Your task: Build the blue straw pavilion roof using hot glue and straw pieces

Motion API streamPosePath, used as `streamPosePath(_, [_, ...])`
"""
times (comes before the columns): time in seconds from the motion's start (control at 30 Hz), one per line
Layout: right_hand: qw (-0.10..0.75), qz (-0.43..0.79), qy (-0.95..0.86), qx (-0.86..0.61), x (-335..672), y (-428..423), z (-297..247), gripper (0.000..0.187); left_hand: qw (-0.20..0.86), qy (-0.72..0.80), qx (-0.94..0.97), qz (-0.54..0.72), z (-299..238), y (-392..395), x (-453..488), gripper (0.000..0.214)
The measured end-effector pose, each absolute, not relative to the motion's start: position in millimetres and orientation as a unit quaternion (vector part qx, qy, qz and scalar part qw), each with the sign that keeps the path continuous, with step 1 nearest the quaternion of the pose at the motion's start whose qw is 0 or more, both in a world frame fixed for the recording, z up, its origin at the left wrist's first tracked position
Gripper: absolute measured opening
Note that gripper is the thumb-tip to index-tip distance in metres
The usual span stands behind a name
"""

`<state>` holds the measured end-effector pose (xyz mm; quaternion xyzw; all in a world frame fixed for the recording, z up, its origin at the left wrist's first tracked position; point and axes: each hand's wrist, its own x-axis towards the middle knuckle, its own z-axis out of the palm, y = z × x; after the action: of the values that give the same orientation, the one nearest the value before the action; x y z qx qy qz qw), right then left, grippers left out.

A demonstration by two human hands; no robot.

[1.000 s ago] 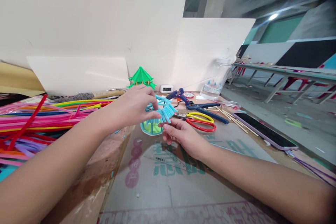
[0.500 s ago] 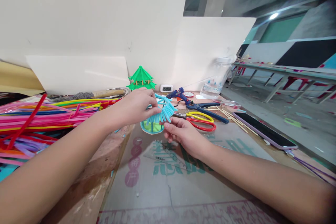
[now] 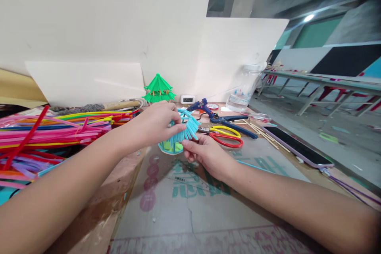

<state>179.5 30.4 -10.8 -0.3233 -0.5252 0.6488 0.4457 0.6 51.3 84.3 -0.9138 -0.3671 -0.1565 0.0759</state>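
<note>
A small blue model (image 3: 188, 128) is at the far end of a mat (image 3: 160, 222), between two hands. The left hand (image 3: 162, 122) pinches its fringe (image 3: 191, 131); the right hand (image 3: 210, 155) touches the fringe's lower edge, gripping or not I cannot tell. It looks light, soft, easily bent, probably best held by the base (image 3: 172, 149).

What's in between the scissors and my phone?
In the head view, some thin sticks lie between the scissors and the phone. The end of a blue handle pokes in there too.
</note>
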Motion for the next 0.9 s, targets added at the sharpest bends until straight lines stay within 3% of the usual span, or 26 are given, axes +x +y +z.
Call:
streamPosePath(0.47, [0.446, 0.678, -0.508, -0.289, 181.6, 27.3, -7.6, 0.031, 0.089, -0.358, -0.919, -0.141, 85.3, 51.2, 1.2, 0.031])
streamPosePath(0.9, [0.426, 0.633, -0.558, -0.325, 178.9, 26.6, -9.0, 0.034, 0.092, -0.347, -0.922, -0.143, 83.2, 51.1, 2.0, 0.032])
